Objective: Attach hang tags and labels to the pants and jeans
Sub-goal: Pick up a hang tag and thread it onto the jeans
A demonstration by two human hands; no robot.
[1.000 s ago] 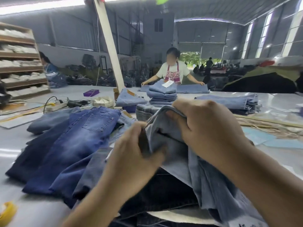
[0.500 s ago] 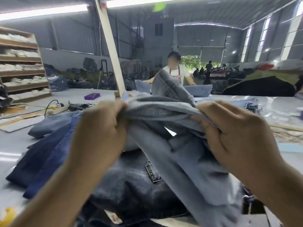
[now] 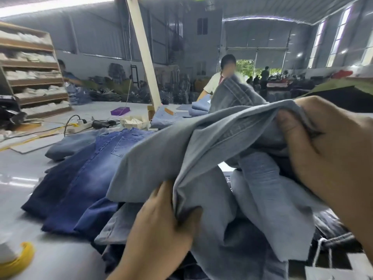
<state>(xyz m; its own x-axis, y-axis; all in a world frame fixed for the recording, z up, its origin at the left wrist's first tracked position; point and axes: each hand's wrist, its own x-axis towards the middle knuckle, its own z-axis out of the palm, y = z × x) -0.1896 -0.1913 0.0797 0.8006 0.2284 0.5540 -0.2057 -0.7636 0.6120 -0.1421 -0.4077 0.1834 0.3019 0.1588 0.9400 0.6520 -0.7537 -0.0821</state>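
While darker jeans (image 3: 80,174) lie spread on the grey table (image 3: 18,174), I hold a pale blue pair (image 3: 201,150) raised above the pile. My right hand (image 3: 331,158) grips its bunched top; my left hand (image 3: 161,225) pinches a lower fold.

A metal-walled hall with tall windows (image 3: 341,37) (bright at right), wooden shelving (image 3: 30,77) at left, 1 slanted pale post (image 3: 144,55).

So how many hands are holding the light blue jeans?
2. The left hand grips the light blue jeans low in the middle; the right hand grips them up at the right.
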